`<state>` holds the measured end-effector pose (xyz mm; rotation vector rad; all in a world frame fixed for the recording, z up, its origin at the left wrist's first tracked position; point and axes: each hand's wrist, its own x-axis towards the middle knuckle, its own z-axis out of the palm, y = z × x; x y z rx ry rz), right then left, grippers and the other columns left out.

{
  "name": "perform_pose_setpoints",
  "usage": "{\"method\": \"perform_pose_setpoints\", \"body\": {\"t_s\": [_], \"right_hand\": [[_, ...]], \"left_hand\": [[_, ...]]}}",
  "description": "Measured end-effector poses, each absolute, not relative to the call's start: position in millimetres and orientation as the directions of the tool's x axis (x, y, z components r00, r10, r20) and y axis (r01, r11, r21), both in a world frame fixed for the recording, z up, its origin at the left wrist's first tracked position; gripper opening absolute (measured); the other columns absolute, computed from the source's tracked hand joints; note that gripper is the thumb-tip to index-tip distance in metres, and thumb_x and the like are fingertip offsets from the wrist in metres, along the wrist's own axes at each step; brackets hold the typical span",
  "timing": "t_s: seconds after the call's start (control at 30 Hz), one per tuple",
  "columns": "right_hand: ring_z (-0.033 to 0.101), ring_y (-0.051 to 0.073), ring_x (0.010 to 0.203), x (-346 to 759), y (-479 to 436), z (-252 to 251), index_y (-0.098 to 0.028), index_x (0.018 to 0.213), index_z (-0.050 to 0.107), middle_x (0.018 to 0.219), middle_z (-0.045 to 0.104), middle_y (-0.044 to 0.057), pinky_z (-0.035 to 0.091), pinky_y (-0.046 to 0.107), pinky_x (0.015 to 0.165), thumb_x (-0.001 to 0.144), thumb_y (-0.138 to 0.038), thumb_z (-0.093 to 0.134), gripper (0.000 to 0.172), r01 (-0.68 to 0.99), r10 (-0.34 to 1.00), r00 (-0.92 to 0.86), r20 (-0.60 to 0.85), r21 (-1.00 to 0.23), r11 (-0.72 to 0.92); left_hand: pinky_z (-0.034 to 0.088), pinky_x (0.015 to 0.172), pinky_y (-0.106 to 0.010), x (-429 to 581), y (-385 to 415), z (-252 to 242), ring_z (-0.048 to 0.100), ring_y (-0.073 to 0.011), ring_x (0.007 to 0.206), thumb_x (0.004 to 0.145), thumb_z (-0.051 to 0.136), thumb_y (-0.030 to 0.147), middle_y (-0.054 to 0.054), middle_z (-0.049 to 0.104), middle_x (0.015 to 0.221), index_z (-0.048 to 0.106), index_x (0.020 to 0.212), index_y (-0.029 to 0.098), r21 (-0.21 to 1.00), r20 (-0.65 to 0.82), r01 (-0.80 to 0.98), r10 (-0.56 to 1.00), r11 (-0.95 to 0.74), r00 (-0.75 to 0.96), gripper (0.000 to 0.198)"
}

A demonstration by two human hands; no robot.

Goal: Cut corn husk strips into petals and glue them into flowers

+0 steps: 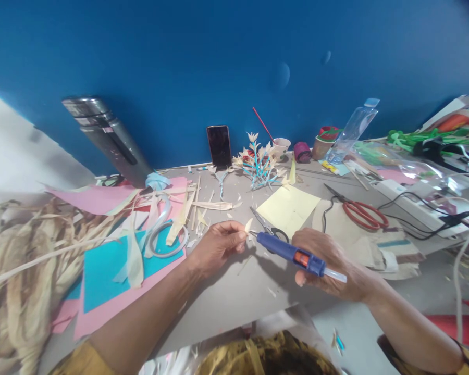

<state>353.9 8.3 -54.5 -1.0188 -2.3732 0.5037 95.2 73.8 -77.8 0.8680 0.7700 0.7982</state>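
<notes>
Over the middle of the table, my left hand (221, 245) pinches a small pale petal (248, 225) between thumb and fingertips. My right hand (322, 260) is wrapped round a blue hot glue gun (289, 252), a clear glue stick poking out of its rear end. The gun's nozzle points left and sits right at the petal; whether they touch I cannot tell. Just behind the gun lies a pair of dark-handled scissors (275, 232), partly covered by it. Farther back stands a bunch of pale flowers on blue and white stems (258, 165).
Dried husks (27, 281), blue paper (109, 276) and a tape roll (183, 245) lie at left. Red-handled scissors (363, 213), yellow paper (291, 207) and a power strip (410, 203) lie at right. A phone (219, 147), a paper cup (281, 148) and a tilted plastic bottle (354, 130) stand along the wall.
</notes>
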Motion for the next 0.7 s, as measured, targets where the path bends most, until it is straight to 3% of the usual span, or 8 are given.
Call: {"method": "perform_pose_setpoints", "body": {"t_s": [0.3, 0.53, 0.7], "right_hand": [[0.046, 0.017, 0.065, 353.3, 8.5, -51.9, -0.020, 0.082, 0.048, 0.073, 0.053, 0.002, 0.031, 0.031, 0.063, 0.096, -0.061, 0.046, 0.043, 0.588, 0.755, -0.561, 0.338, -0.479, 0.652], [0.050, 0.019, 0.069, 358.5, 8.8, -51.0, -0.022, 0.084, 0.049, 0.077, 0.057, 0.003, 0.036, 0.031, 0.065, 0.093, -0.040, 0.060, 0.023, 0.669, 0.775, -0.510, 0.373, -0.394, 0.630], [0.054, 0.022, 0.077, 383.4, 9.5, -52.6, -0.022, 0.088, 0.053, 0.083, 0.061, 0.006, 0.039, 0.033, 0.069, 0.088, -0.025, 0.059, 0.007, 0.855, 0.865, -0.344, 0.364, -0.260, 0.449]], "left_hand": [[0.037, 0.059, -0.024, 95.1, 73.8, -75.5, 0.047, -0.0086, 0.053, 0.061, 0.090, 0.034, 0.003, 0.055, 0.053, 0.066, 0.068, 0.015, 0.863, -0.263, -0.274, 0.841, 0.424, 0.473, 0.031], [0.038, 0.058, -0.023, 95.1, 73.4, -70.6, 0.046, -0.0075, 0.053, 0.062, 0.089, 0.029, 0.004, 0.052, 0.054, 0.065, 0.071, 0.014, 0.839, -0.281, -0.309, 0.842, 0.448, 0.460, 0.030], [0.039, 0.057, -0.024, 95.1, 72.5, -68.1, 0.045, -0.0069, 0.052, 0.064, 0.087, 0.027, 0.004, 0.052, 0.054, 0.064, 0.070, 0.014, 0.843, -0.279, -0.315, 0.855, 0.437, 0.438, 0.027]]}}
